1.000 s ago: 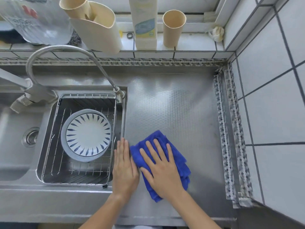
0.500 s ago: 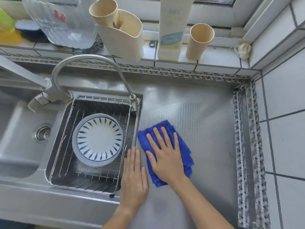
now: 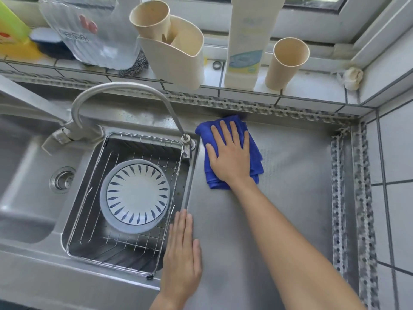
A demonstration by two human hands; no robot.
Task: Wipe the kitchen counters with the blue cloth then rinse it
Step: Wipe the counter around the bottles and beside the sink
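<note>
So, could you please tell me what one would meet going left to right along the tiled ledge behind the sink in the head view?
Green bottle → clear plastic bottle → beige utensil holder → small metal ring → tall white bottle → beige cup → crumpled white wad in the corner.

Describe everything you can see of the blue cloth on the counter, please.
The blue cloth is deep blue, soft and towel-like, folded into several layers whose edges show at its near end. It lies flat on the steel counter, right of the sink, its far edge near the back wall. The right hand presses on it, palm down, fingers spread, and covers its middle. The left hand does not touch it.
</note>
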